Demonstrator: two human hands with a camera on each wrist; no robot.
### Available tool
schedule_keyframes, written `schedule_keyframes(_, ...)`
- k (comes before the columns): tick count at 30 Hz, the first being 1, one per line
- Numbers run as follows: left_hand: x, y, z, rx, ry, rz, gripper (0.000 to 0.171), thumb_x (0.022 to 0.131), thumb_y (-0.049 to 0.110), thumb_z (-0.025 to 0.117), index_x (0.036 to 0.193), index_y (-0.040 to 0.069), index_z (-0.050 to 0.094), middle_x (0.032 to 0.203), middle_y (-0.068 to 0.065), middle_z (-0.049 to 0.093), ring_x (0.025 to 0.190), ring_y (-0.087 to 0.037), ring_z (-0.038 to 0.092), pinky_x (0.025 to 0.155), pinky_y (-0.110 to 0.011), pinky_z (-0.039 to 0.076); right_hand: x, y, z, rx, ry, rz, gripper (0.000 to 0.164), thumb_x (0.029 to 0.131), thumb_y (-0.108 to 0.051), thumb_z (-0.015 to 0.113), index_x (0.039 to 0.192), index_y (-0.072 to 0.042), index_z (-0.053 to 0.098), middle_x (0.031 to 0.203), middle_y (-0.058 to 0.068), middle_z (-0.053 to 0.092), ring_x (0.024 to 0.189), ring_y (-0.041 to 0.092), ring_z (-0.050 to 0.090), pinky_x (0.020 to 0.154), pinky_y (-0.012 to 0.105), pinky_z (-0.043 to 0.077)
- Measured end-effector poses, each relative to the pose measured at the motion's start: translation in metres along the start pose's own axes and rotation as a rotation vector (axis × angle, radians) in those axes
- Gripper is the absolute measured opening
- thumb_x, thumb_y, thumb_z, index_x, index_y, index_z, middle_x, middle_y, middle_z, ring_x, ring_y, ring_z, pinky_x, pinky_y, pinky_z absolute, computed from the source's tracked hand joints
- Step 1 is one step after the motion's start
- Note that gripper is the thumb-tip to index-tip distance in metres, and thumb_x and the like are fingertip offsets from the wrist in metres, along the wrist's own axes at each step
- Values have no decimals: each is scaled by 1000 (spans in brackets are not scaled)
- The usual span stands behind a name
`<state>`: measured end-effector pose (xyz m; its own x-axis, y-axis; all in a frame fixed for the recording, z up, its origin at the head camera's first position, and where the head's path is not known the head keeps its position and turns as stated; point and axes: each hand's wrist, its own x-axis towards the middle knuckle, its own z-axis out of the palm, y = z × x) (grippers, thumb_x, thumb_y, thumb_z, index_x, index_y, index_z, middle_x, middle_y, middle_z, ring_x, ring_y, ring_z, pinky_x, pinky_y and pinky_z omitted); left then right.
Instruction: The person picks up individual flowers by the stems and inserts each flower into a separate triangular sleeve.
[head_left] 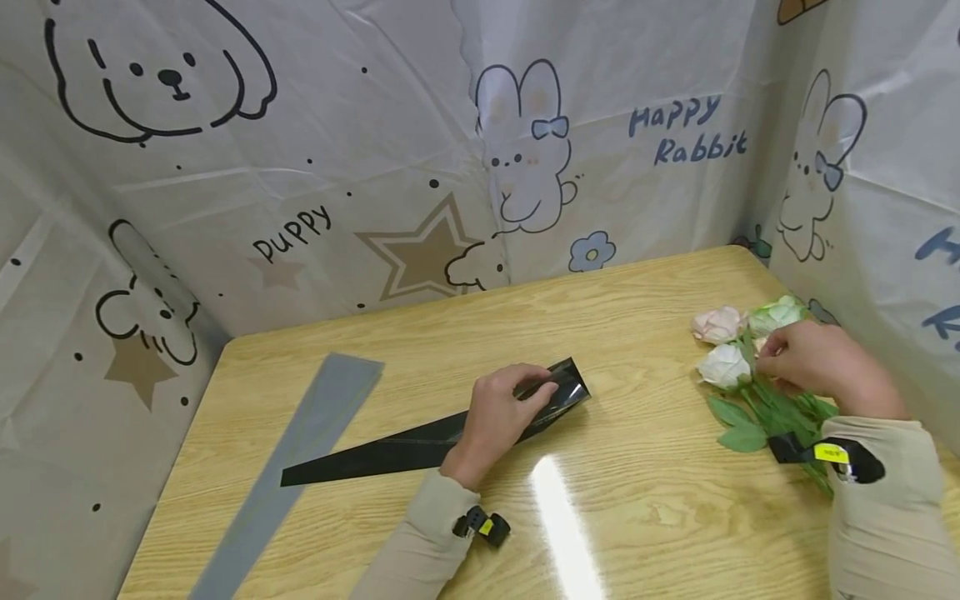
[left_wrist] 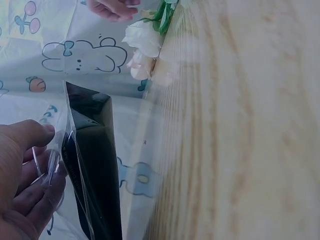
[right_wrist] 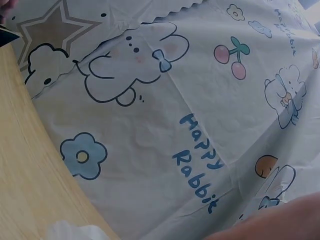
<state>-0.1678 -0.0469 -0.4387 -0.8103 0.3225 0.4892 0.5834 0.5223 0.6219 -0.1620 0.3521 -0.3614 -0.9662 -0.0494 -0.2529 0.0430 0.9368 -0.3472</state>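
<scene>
On the left, my left hand [head_left: 498, 412] holds a long black flower sleeve [head_left: 408, 442] near its wide end, thumb and fingers at its clear front. In the left wrist view, clear film [left_wrist: 50, 165] shows between the bent fingers, and the black sleeve [left_wrist: 95, 160] stands with its mouth facing away. My right hand [head_left: 825, 367] is over a bunch of artificial roses, its bent fingertips close to the blooms. A pink rose [head_left: 717, 323], a white rose [head_left: 723, 367] and a green rose [head_left: 776, 315] show there. I cannot tell whether the right fingers pinch a flower.
A flat grey sleeve [head_left: 300, 458] lies on the left of the wooden table [head_left: 645, 517], under the black sleeve's narrow tip in this view. Green leaves [head_left: 742, 437] and stems spread below the roses. Printed cloth [head_left: 375, 150] hangs round the table's back and sides.
</scene>
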Motion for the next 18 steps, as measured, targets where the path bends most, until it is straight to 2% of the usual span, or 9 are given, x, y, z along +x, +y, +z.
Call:
schedule_keyframes(5, 0, 0, 0, -2, 10, 9, 15, 94, 19, 77, 106, 10, 79, 102, -5, 81, 91, -15, 78, 79, -30, 65, 6, 2, 7, -26, -89, -16, 26, 92, -25, 68, 71, -10, 64, 58, -4, 57, 59, 14, 55, 58, 29, 39)
schedule_keyframes(10, 0, 0, 0, -11, 20, 15, 16, 94, 19, 77, 107, 10, 79, 102, -6, 81, 91, -16, 78, 79, -31, 65, 10, 1, 14, -17, -160, -18, 24, 87, -23, 73, 67, -11, 65, 58, -6, 60, 57, 12, 58, 55, 28, 44)
schedule_keyframes(15, -1, -1, 0, -6, 22, 9, 16, 95, 20, 77, 108, 11, 79, 103, -5, 81, 92, -15, 78, 79, -31, 65, 13, 0, 18, -38, -169, -9, 21, 85, -22, 77, 69, -10, 69, 58, -5, 59, 56, 12, 55, 54, 27, 43)
schedule_keyframes(18, 0, -1, 0, -4, 26, 13, 16, 95, 21, 77, 107, 11, 79, 102, -5, 81, 91, -15, 78, 79, -31, 65, 14, -1, 20, -46, -158, -15, 24, 83, -22, 78, 66, -10, 67, 56, -5, 58, 55, 12, 55, 53, 26, 41)
